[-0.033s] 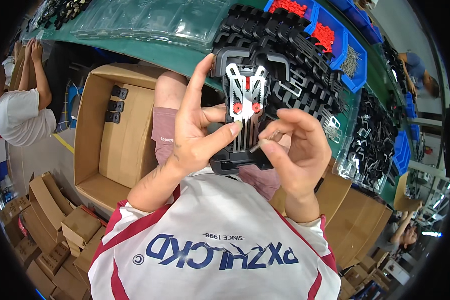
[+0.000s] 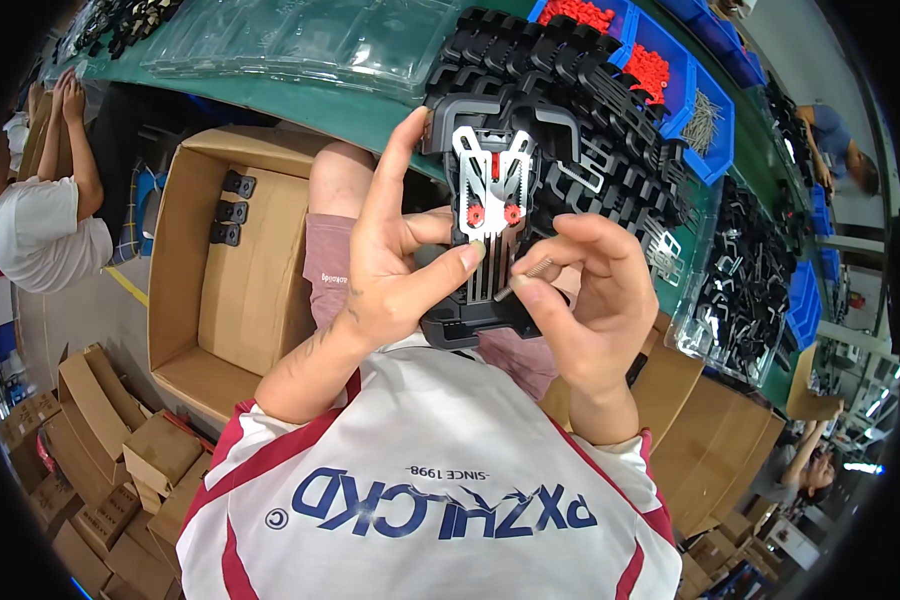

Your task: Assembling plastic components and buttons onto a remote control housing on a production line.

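Observation:
My left hand (image 2: 400, 265) grips a black plastic phone holder (image 2: 457, 225) by its left side, thumb pressed on its front and index finger stretched up along the edge. A silver metal plate (image 2: 492, 160) with slots is set in the holder's open face, with two small red gears (image 2: 476, 214) below and narrow metal rods running down. My right hand (image 2: 595, 300) pinches a thin metal spring (image 2: 538, 268) between thumb and index finger. The spring slants, its lower end close to the rods; whether it touches them I cannot tell.
On the green table (image 2: 370, 105) lie rows of black holder parts (image 2: 530, 50) and clear plastic trays (image 2: 300, 35). Blue bins (image 2: 715, 165) hold red pieces (image 2: 647, 72) and springs (image 2: 703, 122). A cardboard box (image 2: 255, 300) with several black pieces stands at left. Other people work nearby.
My right hand has shifted slightly left with the spring, bringing its lower end nearer the rods. My left hand and the phone holder have hardly moved.

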{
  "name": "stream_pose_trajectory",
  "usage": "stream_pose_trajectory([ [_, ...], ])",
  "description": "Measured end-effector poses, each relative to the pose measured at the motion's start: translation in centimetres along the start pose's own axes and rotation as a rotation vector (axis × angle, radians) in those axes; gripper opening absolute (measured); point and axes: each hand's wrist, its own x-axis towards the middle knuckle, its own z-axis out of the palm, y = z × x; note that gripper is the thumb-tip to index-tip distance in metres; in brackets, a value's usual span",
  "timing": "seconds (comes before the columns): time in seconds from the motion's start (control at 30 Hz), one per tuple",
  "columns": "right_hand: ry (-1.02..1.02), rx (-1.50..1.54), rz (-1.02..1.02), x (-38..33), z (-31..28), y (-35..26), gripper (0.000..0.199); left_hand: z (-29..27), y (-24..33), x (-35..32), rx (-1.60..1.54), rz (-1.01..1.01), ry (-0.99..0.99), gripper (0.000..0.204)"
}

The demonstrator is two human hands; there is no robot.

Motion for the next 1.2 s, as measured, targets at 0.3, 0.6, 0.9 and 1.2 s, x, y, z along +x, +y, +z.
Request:
stream_pose_trajectory([
  [0.3, -0.042, -0.214, -0.131, 0.6, 0.0, 1.5, 0.021, 0.5, -0.5, -0.1, 0.086, 0.086, 0.015, 0.088],
  [0.6, -0.087, -0.344, -0.118, 0.6, -0.1, 1.1, 0.018, 0.3, -1.0, -0.1, 0.142, 0.122, 0.036, 0.08],
  [0.9, -0.063, -0.288, -0.12, 0.7, -0.6, 1.2, 0.019, 0.2, -0.4, -0.4, 0.003, 0.028, 0.023, 0.087],
  [1.2, -0.157, 0.436, 0.29, 1.2, -3.1, 4.1, 0.031, 0.2, 1.1, -0.4, -0.242, -0.125, -0.044, 0.092],
])
